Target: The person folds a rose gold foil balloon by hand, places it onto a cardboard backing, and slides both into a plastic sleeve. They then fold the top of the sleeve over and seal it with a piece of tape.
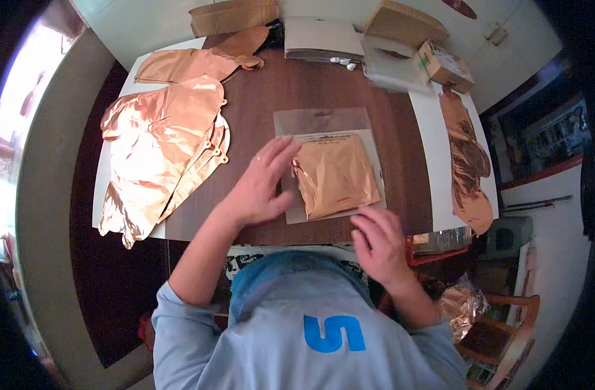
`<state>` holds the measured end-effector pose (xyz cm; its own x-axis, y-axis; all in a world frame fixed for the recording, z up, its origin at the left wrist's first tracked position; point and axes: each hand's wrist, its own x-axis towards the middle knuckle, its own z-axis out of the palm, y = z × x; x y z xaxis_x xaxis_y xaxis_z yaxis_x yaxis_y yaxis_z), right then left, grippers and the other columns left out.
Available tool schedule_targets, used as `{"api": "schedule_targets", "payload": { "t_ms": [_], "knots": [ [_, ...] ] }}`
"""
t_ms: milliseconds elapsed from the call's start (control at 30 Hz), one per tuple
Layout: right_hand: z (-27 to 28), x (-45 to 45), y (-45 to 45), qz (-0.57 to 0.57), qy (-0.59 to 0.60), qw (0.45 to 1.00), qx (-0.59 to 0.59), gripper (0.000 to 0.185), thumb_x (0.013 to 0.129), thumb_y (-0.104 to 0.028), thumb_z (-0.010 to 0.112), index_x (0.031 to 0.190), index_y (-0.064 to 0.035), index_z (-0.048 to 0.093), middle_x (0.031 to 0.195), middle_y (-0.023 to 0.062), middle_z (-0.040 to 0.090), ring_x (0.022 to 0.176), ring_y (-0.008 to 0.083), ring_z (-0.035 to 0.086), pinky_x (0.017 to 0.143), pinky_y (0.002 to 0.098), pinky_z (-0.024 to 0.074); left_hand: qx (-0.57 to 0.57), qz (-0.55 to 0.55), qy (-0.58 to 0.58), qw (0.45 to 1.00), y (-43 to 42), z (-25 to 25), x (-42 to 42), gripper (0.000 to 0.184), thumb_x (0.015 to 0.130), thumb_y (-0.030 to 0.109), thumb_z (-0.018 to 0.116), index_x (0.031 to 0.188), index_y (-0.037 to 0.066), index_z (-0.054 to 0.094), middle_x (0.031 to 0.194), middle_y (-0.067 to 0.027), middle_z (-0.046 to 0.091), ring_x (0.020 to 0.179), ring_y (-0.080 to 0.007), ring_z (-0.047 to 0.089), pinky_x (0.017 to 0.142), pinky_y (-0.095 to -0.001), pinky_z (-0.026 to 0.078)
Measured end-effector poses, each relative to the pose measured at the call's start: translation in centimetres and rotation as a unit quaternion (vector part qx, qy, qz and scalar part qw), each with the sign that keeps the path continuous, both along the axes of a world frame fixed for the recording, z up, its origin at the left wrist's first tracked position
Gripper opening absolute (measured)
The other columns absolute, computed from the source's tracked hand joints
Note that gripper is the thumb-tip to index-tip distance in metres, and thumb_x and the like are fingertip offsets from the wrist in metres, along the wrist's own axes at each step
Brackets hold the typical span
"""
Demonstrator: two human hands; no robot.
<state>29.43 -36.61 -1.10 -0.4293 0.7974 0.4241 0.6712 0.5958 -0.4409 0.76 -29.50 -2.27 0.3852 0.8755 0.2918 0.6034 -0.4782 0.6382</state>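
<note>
A clear plastic bag [323, 119] with a hang hole lies flat on the table in front of me. Inside it is a folded rose-gold foil balloon [336, 175] with a white printed card [353, 138] behind it. My left hand [262, 188] is open over the bag's left edge, fingers spread and fingertips by the foil. At the lower right corner of the bag is my right hand [381, 246], its fingers loosely bent and the thumb apart. I see nothing held in either hand.
Flat rose-gold foil balloons [161, 130] are piled on the left of the brown table [258, 91]. Another long foil piece [466, 162] lies along the right edge. At the back are a white stack [323, 36], plastic bags [395, 65] and a small carton [446, 65].
</note>
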Motion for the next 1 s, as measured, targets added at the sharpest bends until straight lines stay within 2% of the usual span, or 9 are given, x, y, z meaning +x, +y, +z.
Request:
{"api": "schedule_targets", "payload": {
  "t_ms": [100,133,233,300,400,600,700,900,1000],
  "knots": [
    [-0.6,-1.4,0.1,0.013,-0.022,0.999,0.02,0.035,0.079,-0.008,0.07,0.113,-0.0013,0.064,0.124,0.0164,0.057,0.114,0.0351,0.054,0.101,0.0482,0.0425,0.034,-0.002,0.055,0.998,3.5,-1.3,-0.1,0.081,0.074,0.029,0.069,0.146,0.004,0.04,0.148,-0.0264,0.041,0.14,-0.0432,0.034,0.118,-0.0503,0.027],
    [-0.9,-1.7,0.5,0.009,-0.033,0.999,0.026,0.036,0.079,-0.009,0.07,0.114,-0.0013,0.064,0.125,0.0165,0.056,0.115,0.035,0.054,0.101,0.0485,0.042,0.035,-0.012,0.098,0.995,4.4,-1.4,-0.2,0.083,0.075,0.035,0.07,0.146,0.004,0.04,0.149,-0.025,0.04,0.141,-0.041,0.035,0.118,-0.0511,0.026],
    [-1.9,-1.8,1.5,-0.007,-0.055,0.998,0.028,0.045,0.077,-0.011,0.072,0.119,-0.0016,0.061,0.126,0.017,0.054,0.117,0.0353,0.051,0.104,0.0493,0.0399,0.037,-0.006,0.124,0.992,5.2,-1.8,-0.1,0.082,0.075,0.037,0.069,0.145,0.005,0.041,0.149,-0.023,0.041,0.141,-0.0387,0.036,0.118,-0.0524,0.025],
    [-2.0,-1.9,1.7,-0.016,-0.067,0.997,0.03,0.048,0.076,-0.013,0.074,0.12,-0.0014,0.06,0.126,0.0173,0.053,0.118,0.0357,0.051,0.105,0.0491,0.0394,0.032,-0.006,0.12,0.992,5.5,-1.9,-0.2,0.085,0.072,0.034,0.07,0.146,0.004,0.041,0.151,-0.0228,0.04,0.142,-0.0393,0.034,0.119,-0.0513,0.024],
    [-2.4,-1.8,1.9,-0.008,-0.068,0.998,0.015,0.052,0.078,-0.019,0.075,0.124,-0.0024,0.059,0.129,0.0192,0.05,0.119,0.0384,0.049,0.106,0.0541,0.037,0.03,0.001,0.12,0.992,5.5,-1.9,-0.2,0.085,0.071,0.033,0.07,0.146,0.003,0.041,0.151,-0.0225,0.04,0.143,-0.0393,0.033,0.12,-0.0509,0.022],
    [-1.9,-2.8,2.7,-0.033,-0.157,0.987,-0.024,0.058,0.086,-0.038,0.068,0.138,-0.017,0.053,0.141,0.0254,0.041,0.13,0.0495,0.038,0.109,0.0678,0.0246,0.043,0.021,0.134,0.99,5.4,-2.3,0.0,0.081,0.076,0.039,0.067,0.145,0.005,0.042,0.15,-0.022,0.042,0.142,-0.0374,0.035,0.119,-0.052,0.023],
    [-2.0,-3.5,2.4,-0.026,-0.165,0.985,-0.043,0.062,0.087,-0.042,0.067,0.143,-0.0216,0.05,0.145,0.0279,0.037,0.133,0.052,0.034,0.11,0.0677,0.0227,0.041,0.033,0.139,0.989,4.8,-2.2,0.2,0.081,0.076,0.038,0.067,0.146,0.005,0.041,0.151,-0.0223,0.041,0.143,-0.0374,0.034,0.119,-0.0517,0.022],
    [-0.7,-3.8,0.8,-0.042,-0.212,0.973,-0.08,0.066,0.085,-0.042,0.069,0.144,-0.021,0.048,0.146,0.0285,0.037,0.133,0.0519,0.035,0.111,0.0673,0.0225,0.029,0.038,0.134,0.99,4.3,-2.0,0.1,0.082,0.075,0.038,0.067,0.146,0.005,0.041,0.151,-0.0228,0.04,0.143,-0.0375,0.033,0.12,-0.0514,0.021],
    [-0.6,-3.6,0.6,-0.039,-0.213,0.974,-0.068,0.066,0.084,-0.04,0.07,0.142,-0.0168,0.049,0.142,0.0271,0.04,0.13,0.0493,0.038,0.11,0.0676,0.0233,0.029,0.037,0.125,0.991,4.3,-2.1,0.1,0.08,0.075,0.037,0.068,0.144,0.006,0.043,0.151,-0.0228,0.04,0.143,-0.0378,0.033,0.119,-0.0519,0.022]
  ]
}}
